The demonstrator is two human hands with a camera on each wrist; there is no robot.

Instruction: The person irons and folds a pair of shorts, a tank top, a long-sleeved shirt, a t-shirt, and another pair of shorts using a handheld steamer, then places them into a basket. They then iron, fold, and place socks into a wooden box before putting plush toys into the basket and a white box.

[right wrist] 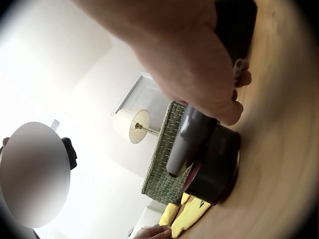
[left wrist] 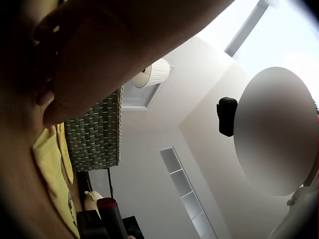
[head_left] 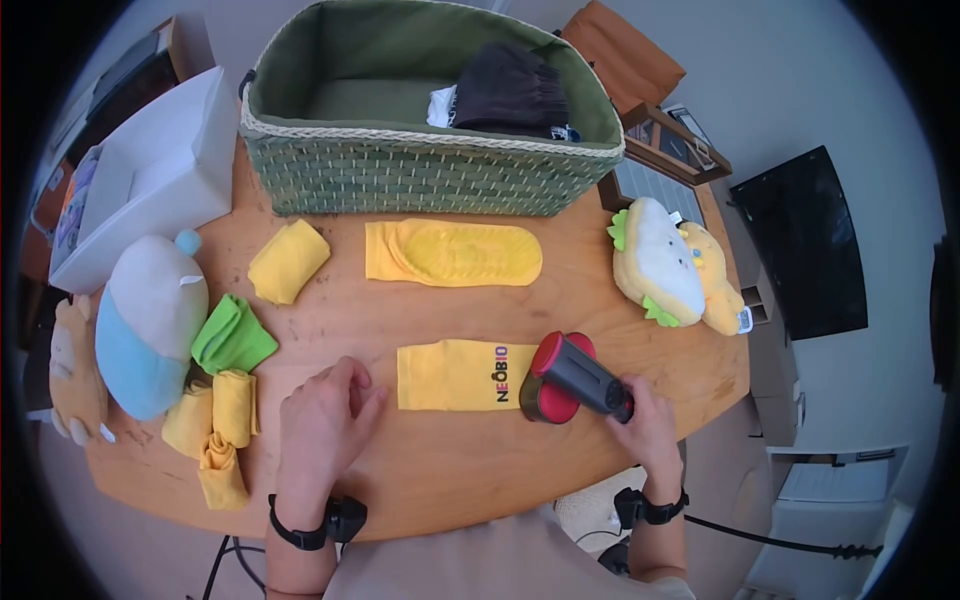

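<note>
A yellow sock [head_left: 450,375] with NEOBIO lettering lies flat on the wooden table [head_left: 340,470]. At its right end sits a black-and-red fabric shaver [head_left: 575,378], its round head overlapping the sock. My right hand [head_left: 648,425] grips the end of the shaver's dark handle; the right wrist view shows the thumb and fingers around it. My left hand [head_left: 325,420] is just left of the sock's cuff, with loosely bent fingers and nothing held. Farther back lies a second yellow sock [head_left: 460,253], its textured sole facing up.
Behind the socks stands a green woven basket [head_left: 430,170] with dark clothing inside. Folded yellow socks [head_left: 235,405], a green bundle [head_left: 235,335] and a plush toy [head_left: 150,325] are at left, near a white box [head_left: 150,190]. A sandwich plush [head_left: 655,262] sits at right.
</note>
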